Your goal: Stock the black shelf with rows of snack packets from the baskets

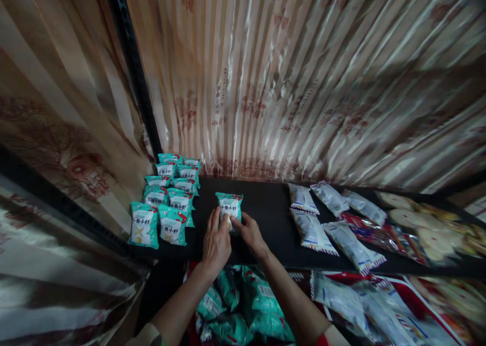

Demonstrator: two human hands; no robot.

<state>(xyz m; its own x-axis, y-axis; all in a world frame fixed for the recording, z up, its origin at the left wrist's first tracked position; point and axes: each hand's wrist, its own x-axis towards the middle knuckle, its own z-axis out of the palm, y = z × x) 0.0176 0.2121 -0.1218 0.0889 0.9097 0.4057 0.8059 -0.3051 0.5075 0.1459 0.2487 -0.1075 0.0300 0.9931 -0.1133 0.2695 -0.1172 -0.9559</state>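
A teal and white snack bag (pixel 230 204) stands upright on the black shelf (pixel 261 204), between my two hands. My left hand (pixel 217 240) presses its fingers along the bag's left side and lower front. From the right, my right hand (pixel 248 232) grips the bag's lower right edge. To the left, matching teal snack bags (pixel 172 225) stand in two columns running back toward the curtain. Below the shelf edge, more teal bags (pixel 261 295) lie loosely in a box, partly hidden by my forearms.
White packets (pixel 309 229) lie on the shelf at the right, beside red packets (pixel 379 234) and bags of pale round pieces (pixel 429 229). A second box (pixel 413 290) of white packets sits lower right. A dark post (pixel 132 62) and patterned curtain (pixel 243 83) bound the shelf.
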